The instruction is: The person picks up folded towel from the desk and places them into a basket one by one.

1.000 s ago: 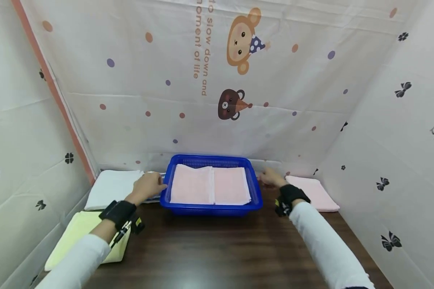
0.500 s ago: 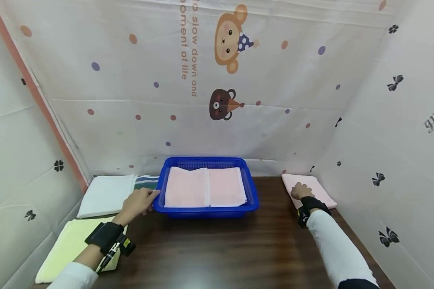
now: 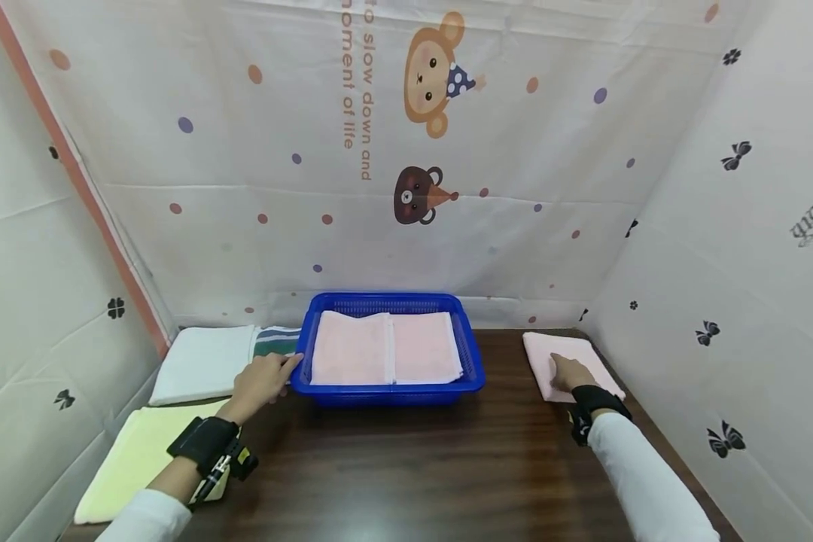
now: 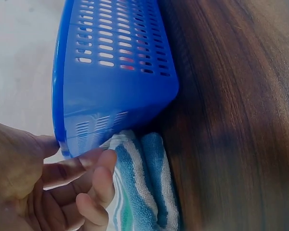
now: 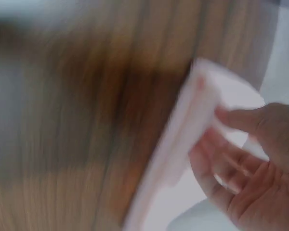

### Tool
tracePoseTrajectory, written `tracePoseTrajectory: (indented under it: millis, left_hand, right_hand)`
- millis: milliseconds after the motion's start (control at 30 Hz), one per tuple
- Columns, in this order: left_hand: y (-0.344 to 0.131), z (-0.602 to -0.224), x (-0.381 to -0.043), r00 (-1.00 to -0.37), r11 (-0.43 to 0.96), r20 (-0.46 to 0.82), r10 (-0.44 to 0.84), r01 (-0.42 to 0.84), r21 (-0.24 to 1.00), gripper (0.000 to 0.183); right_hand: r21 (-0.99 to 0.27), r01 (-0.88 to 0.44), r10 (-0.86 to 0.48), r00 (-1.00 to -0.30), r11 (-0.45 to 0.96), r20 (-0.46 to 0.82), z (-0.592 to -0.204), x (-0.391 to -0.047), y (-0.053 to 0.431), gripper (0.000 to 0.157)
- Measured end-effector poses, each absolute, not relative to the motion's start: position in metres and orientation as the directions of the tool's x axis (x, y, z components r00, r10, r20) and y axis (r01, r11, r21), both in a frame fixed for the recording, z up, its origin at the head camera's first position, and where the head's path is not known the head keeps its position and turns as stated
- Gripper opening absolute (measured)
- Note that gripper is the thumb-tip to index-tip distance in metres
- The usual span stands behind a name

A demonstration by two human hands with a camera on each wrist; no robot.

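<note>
Left fingers pinch basket rim | right fingers pinch pink towel edge | tabletop between

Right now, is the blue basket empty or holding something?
Not empty: the blue basket holds pink cloth, visible inside its rim in the head view.

Right hand moved from beside the blue plastic basket to the folded pale pink cloth, cloth slid slightly nearer, more dark wooden counter bared behind
</note>
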State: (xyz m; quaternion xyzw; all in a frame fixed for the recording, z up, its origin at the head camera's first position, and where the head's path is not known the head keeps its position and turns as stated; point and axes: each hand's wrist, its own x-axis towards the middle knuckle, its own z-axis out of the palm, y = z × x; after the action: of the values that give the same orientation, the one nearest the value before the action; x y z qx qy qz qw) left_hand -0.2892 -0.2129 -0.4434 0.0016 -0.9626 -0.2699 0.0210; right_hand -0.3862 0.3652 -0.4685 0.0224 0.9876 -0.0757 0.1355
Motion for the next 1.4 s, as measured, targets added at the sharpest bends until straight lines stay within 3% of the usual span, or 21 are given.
tracePoseTrajectory:
  millis: [100, 167, 400, 800, 933, 1033, 1167, 1300, 1400]
  left_hand:
    - [-0.214, -0.448, -0.286, -0.999, 0.855, 0.015, -0.030, -0.018, 0.518, 0.047]
    - [-0.215, -0.451, -0.283, -0.999, 0.855, 0.002, -0.038, -0.031, 0.518, 0.047]
    - [-0.212, -0.456, -0.279, -0.999, 0.849, -0.009, -0.049, -0.047, 0.526, 0.058]
    - [-0.207, -0.458, -0.276, -0.999, 0.816, -0.011, -0.039, -0.039, 0.577, 0.069]
    - [-0.208, -0.461, -0.278, -0.997, 0.752, -0.052, -0.055, -0.076, 0.654, 0.077]
    - [-0.209, -0.467, -0.275, -0.984, 0.622, -0.161, -0.074, -0.172, 0.764, 0.082]
    - [-0.208, -0.476, -0.258, -0.951, 0.511, -0.307, -0.029, -0.278, 0.813, 0.066]
    - [-0.199, -0.484, -0.238, -0.919, 0.549, -0.388, 0.070, -0.289, 0.784, 0.041]
    - [-0.188, -0.486, -0.228, -0.902, 0.564, -0.409, 0.139, -0.267, 0.781, 0.032]
  right_hand:
    - [-0.249, 0.050, -0.034, -0.946, 0.967, -0.321, -0.469, -0.375, 0.361, 0.082]
    - [-0.309, 0.082, -0.047, -0.921, 0.948, -0.387, -0.469, -0.366, 0.357, 0.085]
    - [-0.387, 0.122, -0.084, -0.876, 0.914, -0.474, -0.475, -0.329, 0.346, 0.067]
    - [-0.403, 0.058, -0.163, -0.855, 0.913, -0.492, -0.472, -0.271, 0.293, 0.075]
    - [-0.430, 0.010, -0.219, -0.850, 0.903, -0.479, -0.465, -0.256, 0.263, 0.073]
    - [-0.420, -0.038, -0.251, -0.849, 0.907, -0.465, -0.464, -0.248, 0.242, 0.073]
    - [-0.388, -0.105, -0.289, -0.843, 0.916, -0.454, -0.466, -0.239, 0.216, 0.075]
    - [-0.396, -0.161, -0.344, -0.824, 0.904, -0.450, -0.467, -0.227, 0.191, 0.078]
    - [-0.419, -0.203, -0.390, -0.814, 0.885, -0.430, -0.467, -0.219, 0.171, 0.077]
